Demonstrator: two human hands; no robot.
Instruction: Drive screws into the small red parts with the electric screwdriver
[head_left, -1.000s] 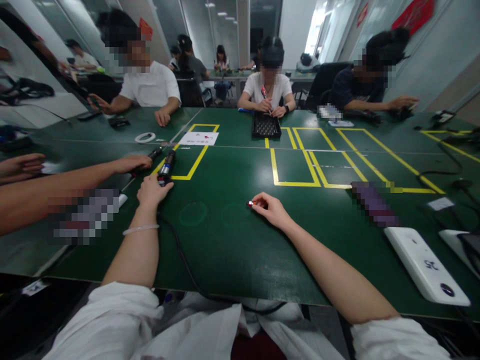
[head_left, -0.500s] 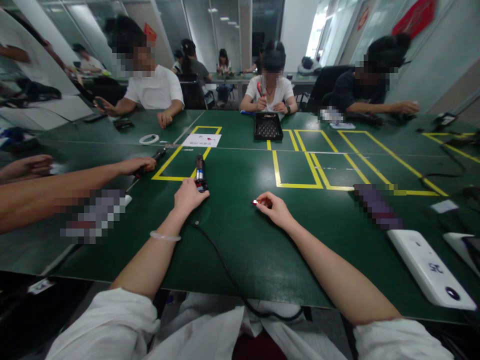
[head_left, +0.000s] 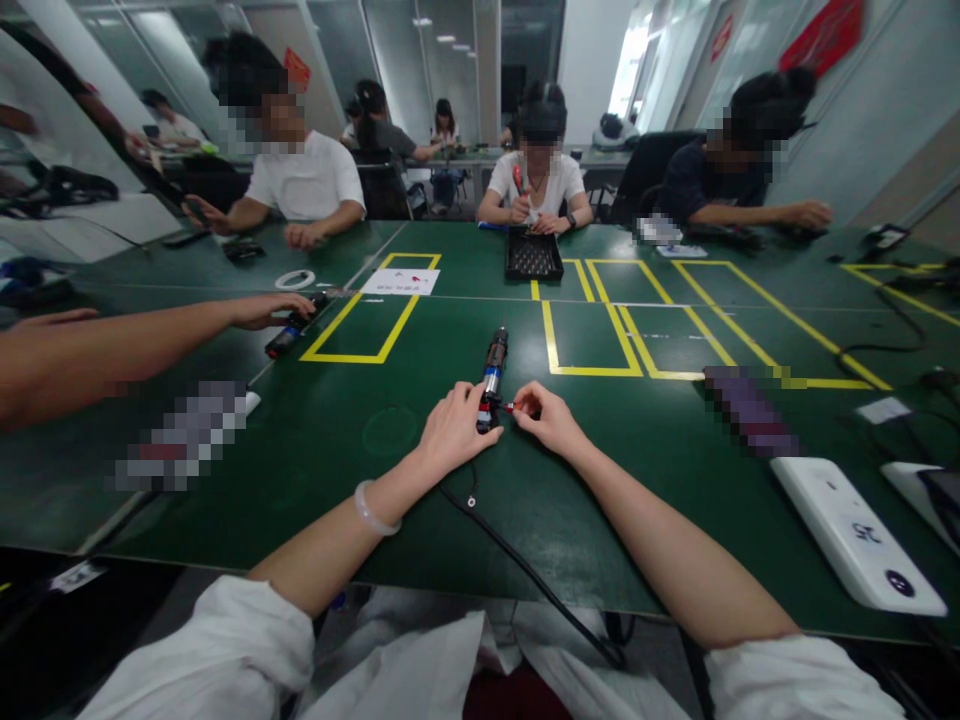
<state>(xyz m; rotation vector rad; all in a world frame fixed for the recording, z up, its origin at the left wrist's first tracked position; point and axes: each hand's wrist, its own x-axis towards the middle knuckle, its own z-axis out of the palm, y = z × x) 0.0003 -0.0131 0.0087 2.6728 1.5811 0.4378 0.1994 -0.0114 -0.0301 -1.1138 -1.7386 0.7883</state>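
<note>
My left hand [head_left: 456,432] is closed around the lower end of a slim motor assembly [head_left: 494,362], which has a dark narrow tip, a brown section and silver and blue bands. It points away from me over the green table. My right hand [head_left: 550,422] pinches a small red piece [head_left: 511,407] against the right side of the assembly's lower end. The fingers hide most of that piece, and I cannot tell whether it is joined on. A black cable [head_left: 525,568] runs from near my left hand over the table edge, with a small metal ring [head_left: 471,502] beside it.
At left, a co-worker's hand [head_left: 281,308] rests on a similar motor assembly [head_left: 283,340]. A black tray [head_left: 535,275] stands before the person opposite. Yellow tape [head_left: 596,374] marks the green table [head_left: 450,540]. A white power bank [head_left: 840,530] and a phone [head_left: 750,410] lie at right.
My left hand has carried the motor assembly to the right, up to my right hand, and the cable has shifted along. The co-worker's hand at left has lifted and loosened.
</note>
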